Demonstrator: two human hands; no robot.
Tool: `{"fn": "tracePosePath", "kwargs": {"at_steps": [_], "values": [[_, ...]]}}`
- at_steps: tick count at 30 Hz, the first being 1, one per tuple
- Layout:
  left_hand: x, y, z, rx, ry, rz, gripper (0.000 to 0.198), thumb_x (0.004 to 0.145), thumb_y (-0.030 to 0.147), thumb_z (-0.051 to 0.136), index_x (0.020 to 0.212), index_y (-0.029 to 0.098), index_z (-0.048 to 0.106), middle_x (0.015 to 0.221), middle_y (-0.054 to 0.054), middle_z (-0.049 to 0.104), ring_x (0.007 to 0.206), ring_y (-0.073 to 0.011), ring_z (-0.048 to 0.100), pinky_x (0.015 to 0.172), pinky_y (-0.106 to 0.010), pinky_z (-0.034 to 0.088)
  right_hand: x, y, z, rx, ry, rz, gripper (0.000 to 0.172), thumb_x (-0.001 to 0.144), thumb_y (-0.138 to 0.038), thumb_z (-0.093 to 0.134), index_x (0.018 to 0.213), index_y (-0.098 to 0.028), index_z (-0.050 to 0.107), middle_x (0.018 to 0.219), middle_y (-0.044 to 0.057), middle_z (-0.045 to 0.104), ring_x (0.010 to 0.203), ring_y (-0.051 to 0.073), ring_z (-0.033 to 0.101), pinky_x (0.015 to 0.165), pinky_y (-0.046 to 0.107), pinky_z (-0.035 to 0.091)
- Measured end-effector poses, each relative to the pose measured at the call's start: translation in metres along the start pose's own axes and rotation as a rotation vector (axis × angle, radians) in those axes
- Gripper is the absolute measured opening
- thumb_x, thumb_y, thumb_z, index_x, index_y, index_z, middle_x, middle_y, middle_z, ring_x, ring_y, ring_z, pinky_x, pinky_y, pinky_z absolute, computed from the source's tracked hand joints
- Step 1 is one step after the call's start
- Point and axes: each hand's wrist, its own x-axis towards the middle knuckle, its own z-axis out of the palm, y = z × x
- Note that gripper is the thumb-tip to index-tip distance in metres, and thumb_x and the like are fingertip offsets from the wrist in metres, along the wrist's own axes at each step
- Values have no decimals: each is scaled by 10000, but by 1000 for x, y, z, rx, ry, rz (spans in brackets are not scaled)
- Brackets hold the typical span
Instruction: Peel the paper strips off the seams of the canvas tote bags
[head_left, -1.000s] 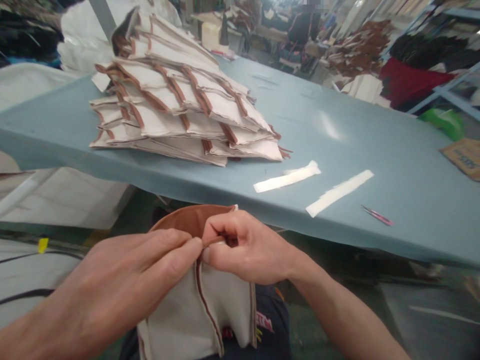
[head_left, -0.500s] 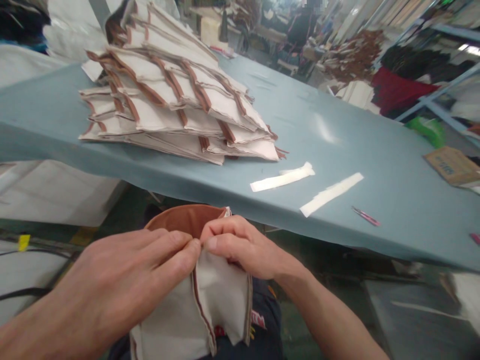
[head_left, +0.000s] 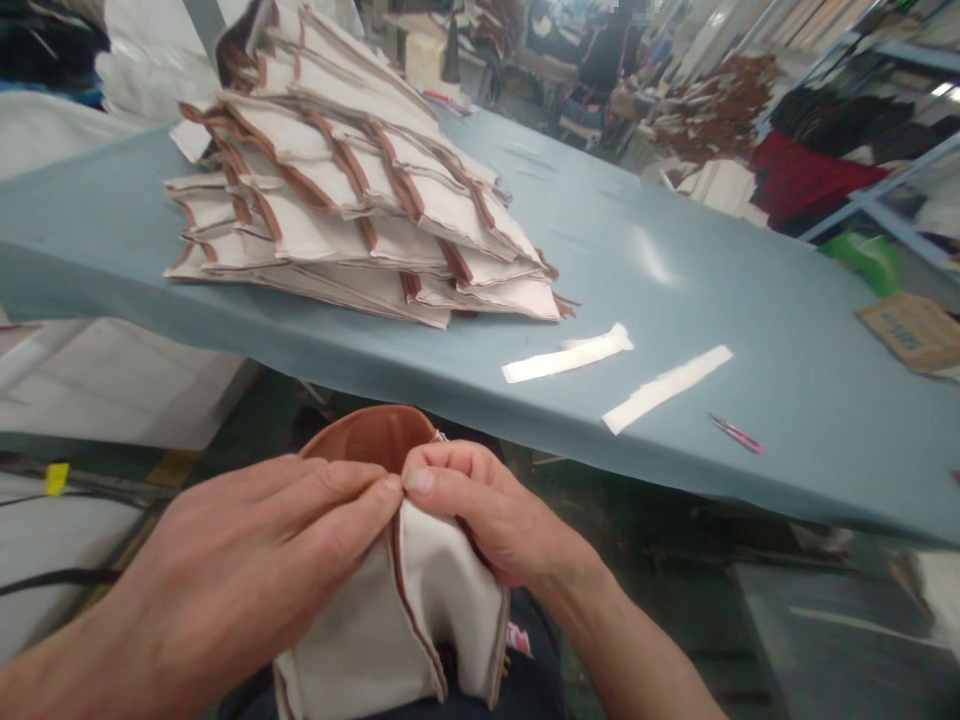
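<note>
Off-white, brown-lined fabric piece (head_left: 457, 565), open at the top and seamed in dark brown, hangs over the lap beneath the hands. The left hand (head_left: 277, 550) and right hand (head_left: 480, 500) meet at its upper edge, fingertips close together, both pinching it by the seam. Beyond them stretches a smooth blue-grey surface (head_left: 570, 270), with a heap of off-white, brown-edged fabric pieces (head_left: 352, 200) ahead to their left. Ahead to their right lie narrow white strips (head_left: 664, 391) and small pink-handled snips (head_left: 736, 434); farther right, a printed brown cardboard piece (head_left: 911, 330) and, beyond, a red cloth (head_left: 806, 180) beside pale-blue shelving (head_left: 874, 208).
</note>
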Motion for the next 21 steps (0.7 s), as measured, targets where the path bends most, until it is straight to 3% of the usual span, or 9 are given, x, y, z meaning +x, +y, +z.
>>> {"fn": "tracePosePath", "kwargs": {"at_steps": [3,5,8,12,15,18,21], "values": [[4,5,2,-68,72,-56,299,1180,200,547,1364,361,720,1192,59,902,1008,-179,858,1040,-282,589,-5,-8,1,-90,-49,-93,583,898,-613,955,749,-222,549,645,-100,424,544,64,293,481,195,271],[9,7,2,-104,81,-93,227,1185,256,559,1289,359,732,1110,70,904,908,-167,863,920,-259,619,-9,-13,1,-208,-67,-196,515,937,-511,924,745,-221,544,660,-93,422,570,72,310,498,201,282],[18,7,-2,-101,75,-157,177,1159,344,585,1221,344,750,975,72,893,746,-164,834,712,-249,588,-14,-18,-1,-478,-33,-424,359,972,-301,811,733,-215,557,652,-96,426,558,67,337,514,201,301],[21,4,-9,-171,-19,-205,191,1114,374,613,1056,346,793,881,82,877,693,-165,808,616,-232,547,-16,-18,-9,-875,27,-770,204,953,-108,632,781,-211,594,656,-103,485,524,47,378,532,196,315],[14,2,-14,-169,-102,-273,267,1145,429,580,1028,349,805,902,82,877,794,-168,820,673,-212,568,-16,-18,-14,-1074,60,-943,202,977,-87,606,825,-219,610,664,-88,575,542,64,456,557,214,362],[7,-2,-15,-144,-149,-319,240,1160,350,578,1146,367,817,1060,94,899,980,-162,832,903,-192,576,-16,-17,-17,-1183,98,-1069,236,1018,-81,586,830,-215,633,690,-63,663,560,79,528,582,237,411],[12,-10,-10,-169,-217,-198,287,1211,302,508,1104,342,772,969,98,865,848,-137,808,828,-201,556,-15,-16,-19,-1272,126,-1105,273,1065,-97,582,829,-194,680,700,-42,697,572,91,555,586,265,422]]}}
